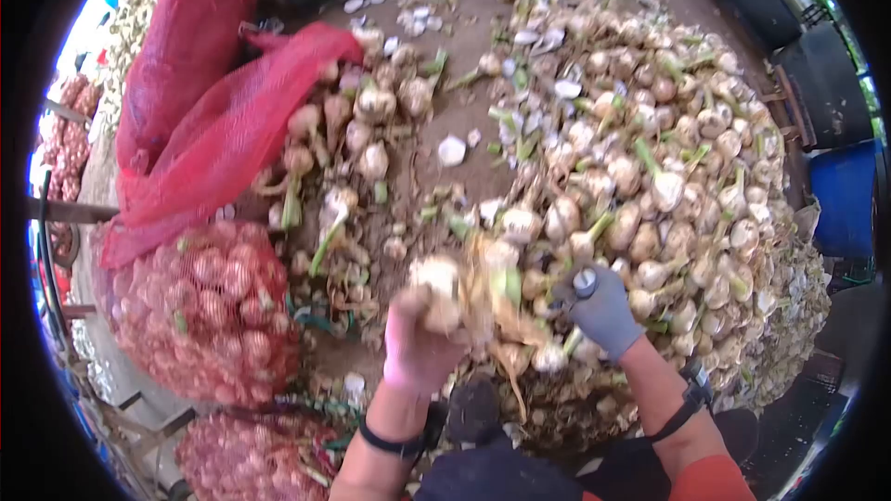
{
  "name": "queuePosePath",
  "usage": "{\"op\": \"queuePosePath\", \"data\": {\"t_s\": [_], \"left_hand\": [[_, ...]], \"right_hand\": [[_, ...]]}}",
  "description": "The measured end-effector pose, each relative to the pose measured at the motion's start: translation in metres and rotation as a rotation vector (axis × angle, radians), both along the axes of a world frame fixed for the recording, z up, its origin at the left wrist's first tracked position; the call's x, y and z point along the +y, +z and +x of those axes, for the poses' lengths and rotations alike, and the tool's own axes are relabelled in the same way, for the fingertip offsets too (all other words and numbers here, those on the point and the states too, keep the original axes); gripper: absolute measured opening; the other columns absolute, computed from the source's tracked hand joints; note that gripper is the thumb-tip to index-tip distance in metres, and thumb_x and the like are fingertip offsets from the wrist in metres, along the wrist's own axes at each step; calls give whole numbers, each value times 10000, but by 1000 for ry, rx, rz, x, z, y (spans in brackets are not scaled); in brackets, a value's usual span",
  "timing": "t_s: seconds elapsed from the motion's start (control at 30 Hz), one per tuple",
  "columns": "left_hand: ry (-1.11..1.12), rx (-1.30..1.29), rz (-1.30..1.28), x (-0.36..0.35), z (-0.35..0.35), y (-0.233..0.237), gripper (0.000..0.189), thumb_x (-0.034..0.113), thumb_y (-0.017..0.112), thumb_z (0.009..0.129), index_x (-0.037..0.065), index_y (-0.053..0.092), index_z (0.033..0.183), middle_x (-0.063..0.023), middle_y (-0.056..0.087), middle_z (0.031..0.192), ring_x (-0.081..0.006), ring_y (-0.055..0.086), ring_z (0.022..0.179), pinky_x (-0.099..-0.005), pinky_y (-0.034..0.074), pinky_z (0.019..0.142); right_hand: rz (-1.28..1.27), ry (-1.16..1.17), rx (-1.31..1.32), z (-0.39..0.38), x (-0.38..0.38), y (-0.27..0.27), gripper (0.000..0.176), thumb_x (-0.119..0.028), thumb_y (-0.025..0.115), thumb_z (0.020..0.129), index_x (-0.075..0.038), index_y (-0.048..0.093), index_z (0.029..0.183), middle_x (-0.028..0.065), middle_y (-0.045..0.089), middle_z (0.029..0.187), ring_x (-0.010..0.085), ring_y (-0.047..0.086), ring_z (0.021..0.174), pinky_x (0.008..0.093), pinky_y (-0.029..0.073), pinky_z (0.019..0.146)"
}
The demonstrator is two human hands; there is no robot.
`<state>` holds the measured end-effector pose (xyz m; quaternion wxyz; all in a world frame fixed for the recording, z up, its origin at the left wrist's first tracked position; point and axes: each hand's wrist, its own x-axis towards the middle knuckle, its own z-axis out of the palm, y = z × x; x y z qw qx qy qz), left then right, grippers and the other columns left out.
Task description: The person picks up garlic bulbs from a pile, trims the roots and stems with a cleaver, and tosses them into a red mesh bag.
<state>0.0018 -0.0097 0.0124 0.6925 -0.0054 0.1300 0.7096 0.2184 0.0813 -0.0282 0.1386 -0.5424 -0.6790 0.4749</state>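
Bulging well left of the heap (687,176), a full net bag (200,311) shows bulbs through its mesh; a second bag (251,459), below it, is cut off by the lower edge. Just beside the heap's left side, the left hand (422,348) grips a bulb (438,278), partly covered by the fingers, with blurred dry skins (487,292) next to it. At the heap's near edge, the gloved right hand (601,308) is closed around a tool (584,282); only its round end shows clearly. Right of the heap, a blue bin (843,199) is partly cut off.
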Motion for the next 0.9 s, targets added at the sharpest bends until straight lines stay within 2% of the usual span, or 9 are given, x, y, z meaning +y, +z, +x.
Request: {"op": "queuePosePath", "data": {"t_s": [0.03, 0.1, 0.2, 0.3, 0.37, 0.5, 0.57, 0.7, 0.9], "left_hand": [[87, 258, -401, 0, 7, -3, 504, 342, 595, 875, 22, 482, 1247, -128, 580, 1158, -235, 587, 1071, -364, 483, 934], [16, 783, -368, 22, 12, -4, 580, 256, 659, 855, 14, 418, 1324, -111, 560, 1201, -222, 550, 1147, -380, 441, 1004], [-182, 772, 119, 33, 6, 24, 711, 82, 737, 796, 77, 373, 1407, -135, 536, 1290, -248, 449, 1286, -385, 330, 1108], [145, 1612, -354, 56, -55, -30, 562, 66, 735, 764, 59, 509, 1279, -131, 549, 1282, -264, 507, 1219, -391, 369, 1080], [-107, 2480, -965, 59, -106, -75, 631, 151, 727, 760, 96, 441, 1320, -163, 454, 1352, -329, 471, 1223, -416, 410, 1032], [-326, 2567, -1110, 46, -159, -135, 503, 191, 720, 783, 100, 532, 1240, -173, 528, 1237, -291, 543, 1123, -375, 464, 945], [102, 1854, -704, 35, -153, -149, 448, 189, 747, 771, 93, 592, 1180, -160, 558, 1155, -269, 573, 1054, -345, 484, 912], [-56, 1062, -439, 21, -79, -47, 637, 127, 782, 743, 74, 524, 1323, -50, 602, 1131, -160, 570, 1050, -291, 471, 911], [69, 494, -271, -9, -15, -15, 720, 157, 730, 803, 31, 361, 1408, -95, 530, 1271, -242, 542, 1157, -390, 429, 1013]], "right_hand": [[-139, -108, 44, -1, -6, 5, 115, 4, 694, 790, -34, 588, 816, 24, 622, 731, 94, 591, 659, 267, 500, 606], [-150, -103, 130, -8, -7, -2, 149, -65, 734, 754, -16, 597, 788, 61, 623, 703, 146, 581, 670, 319, 474, 628], [-331, -109, 189, -11, -12, -9, 152, 70, 606, 718, -12, 599, 845, 36, 627, 781, 99, 597, 701, 263, 485, 573], [-411, -137, 266, -13, -13, -5, 180, 89, 606, 699, 5, 594, 857, 51, 618, 815, 104, 586, 706, 258, 482, 577], [-446, -139, 205, -16, -13, 0, 166, 104, 589, 709, -9, 594, 830, 62, 653, 843, 118, 626, 782, 270, 513, 733], [-437, -124, 184, -25, -12, 3, 128, 37, 687, 752, -14, 595, 824, 37, 650, 788, 110, 628, 771, 272, 509, 711], [-398, -90, 219, -26, -10, 2, 127, 12, 704, 764, -14, 595, 824, 35, 650, 779, 108, 622, 760, 276, 506, 703], [-299, 20, 210, -32, -5, 23, 134, -40, 723, 781, -16, 610, 848, 45, 659, 768, 105, 613, 739, 289, 501, 688], [234, 271, 71, -48, -11, 54, 224, -120, 684, 770, -72, 632, 982, 158, 658, 834, 341, 646, 742, 384, 512, 644]]}}
